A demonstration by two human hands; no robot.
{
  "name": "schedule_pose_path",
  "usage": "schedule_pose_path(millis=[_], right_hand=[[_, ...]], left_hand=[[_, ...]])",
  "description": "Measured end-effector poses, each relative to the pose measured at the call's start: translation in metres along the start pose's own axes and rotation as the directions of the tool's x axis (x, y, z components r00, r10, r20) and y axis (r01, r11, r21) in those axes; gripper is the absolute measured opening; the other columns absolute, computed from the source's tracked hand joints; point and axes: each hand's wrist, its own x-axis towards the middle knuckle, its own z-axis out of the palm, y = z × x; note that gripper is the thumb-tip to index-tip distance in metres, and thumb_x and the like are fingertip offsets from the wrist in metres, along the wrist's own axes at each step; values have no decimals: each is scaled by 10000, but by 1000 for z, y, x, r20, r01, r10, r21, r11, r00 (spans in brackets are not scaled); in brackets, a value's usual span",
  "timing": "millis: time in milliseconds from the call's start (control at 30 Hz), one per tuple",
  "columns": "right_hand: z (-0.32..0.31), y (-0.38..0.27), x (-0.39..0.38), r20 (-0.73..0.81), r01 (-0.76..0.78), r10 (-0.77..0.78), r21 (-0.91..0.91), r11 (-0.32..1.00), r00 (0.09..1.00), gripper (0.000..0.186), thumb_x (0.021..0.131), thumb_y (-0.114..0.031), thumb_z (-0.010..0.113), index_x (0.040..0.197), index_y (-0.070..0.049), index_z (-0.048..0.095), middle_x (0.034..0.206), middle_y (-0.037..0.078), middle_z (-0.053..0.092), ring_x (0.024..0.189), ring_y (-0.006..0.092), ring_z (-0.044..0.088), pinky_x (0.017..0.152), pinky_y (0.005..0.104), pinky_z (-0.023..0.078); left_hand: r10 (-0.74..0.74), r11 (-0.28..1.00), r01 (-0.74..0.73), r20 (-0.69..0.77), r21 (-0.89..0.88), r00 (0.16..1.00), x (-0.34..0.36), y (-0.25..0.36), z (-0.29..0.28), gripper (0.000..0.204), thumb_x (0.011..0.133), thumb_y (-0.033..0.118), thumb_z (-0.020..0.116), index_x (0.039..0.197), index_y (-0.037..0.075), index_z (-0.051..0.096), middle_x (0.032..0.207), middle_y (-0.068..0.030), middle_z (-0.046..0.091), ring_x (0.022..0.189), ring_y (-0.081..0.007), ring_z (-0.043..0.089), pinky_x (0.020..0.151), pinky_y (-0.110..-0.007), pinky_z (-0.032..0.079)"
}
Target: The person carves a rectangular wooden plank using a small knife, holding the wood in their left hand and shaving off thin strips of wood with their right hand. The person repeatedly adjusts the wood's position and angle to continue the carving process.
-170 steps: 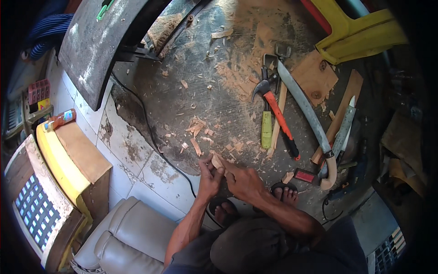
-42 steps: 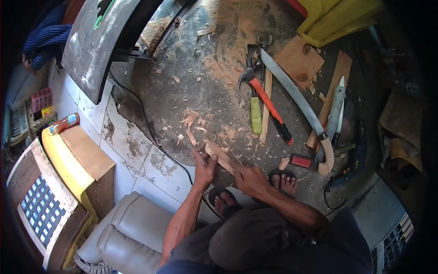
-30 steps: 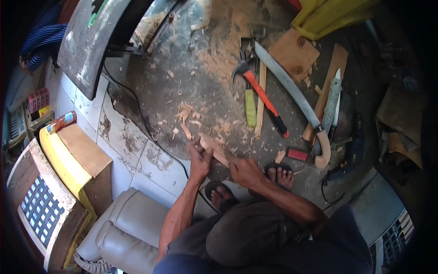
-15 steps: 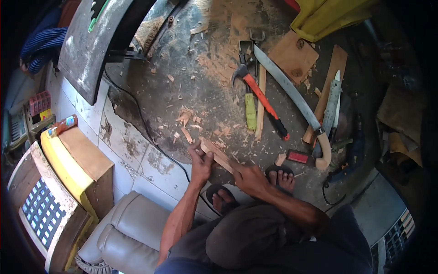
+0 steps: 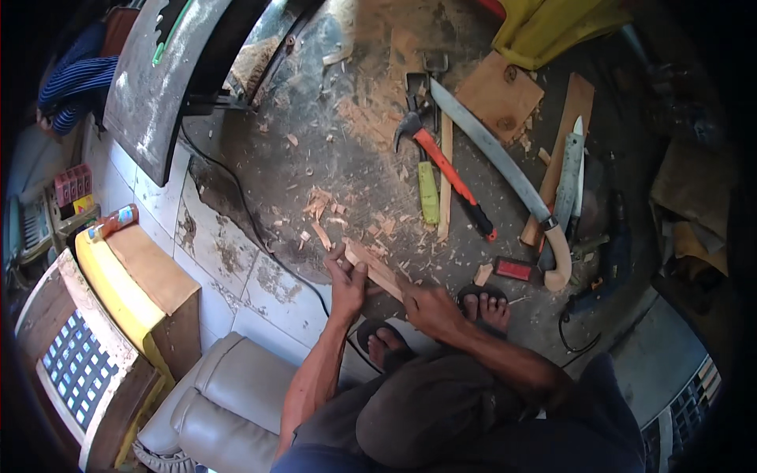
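Head view: wood piece (image 5: 371, 266) slants between both hands, near shavings (image 5: 319, 202). Left hand (image 5: 347, 290) grips its far end, right hand (image 5: 432, 310) is closed on the near end; can't tell if it also holds a tool. Versus several seconds ago, hands sit wider apart, more wood shows. Hammer (image 5: 445, 167), machete (image 5: 493, 146) unmoved on floor (image 5: 359, 169).

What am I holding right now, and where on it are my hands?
A piece of wood: your left hand grips near its far end, your right hand its nearer end.
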Motion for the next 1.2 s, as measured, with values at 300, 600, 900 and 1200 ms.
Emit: schedule_pose_path(millis=[300, 600, 900, 1200], right_hand=[[-8, -4, 13, 35, -85, 83, 45, 995, 996, 374, 957, -136, 550, 1307, -37, 636, 871, 306, 687, 834, 508, 682, 736, 577, 561], [4, 18, -8, -34, 40, -39, 33, 999, 999, 414, 951, -112, 569, 1348, -4, 612, 805, 265, 689, 760, 408, 723, 699, 487, 577], [6, 12, -14, -108, 73, -67, 51, 996, 992, 374, 937, -146, 560, 1283, -23, 626, 801, 309, 667, 780, 495, 681, 709, 577, 552], [14, 1, 24, -48, 26, -27, -29, 999, 998, 362, 962, -161, 551, 1283, -34, 660, 808, 306, 662, 770, 460, 700, 675, 536, 561]], left_hand=[[48, 999, -48, 31, -19, 998, 17, 6, -2, 578, 1048, 145, 535, 1479, 143, 150, 1429, -209, 502, 1176, -333, 637, 775, -454, 669], [42, 998, -42, -1, 38, 999, 7, 9, 1, 575, 1049, 106, 503, 1495, 137, 142, 1435, -227, 495, 1183, -341, 633, 802, -474, 665], [51, 998, -51, 7, 40, 999, 6, 4, 2, 598, 1053, 188, 549, 1500, 136, 155, 1426, -223, 497, 1173, -327, 637, 763, -431, 669], [238, 968, -228, -92, 106, 967, 26, 18, -15, 576, 1045, 108, 547, 1496, 138, 189, 1393, -199, 521, 1186, -293, 619, 768, -412, 659]])
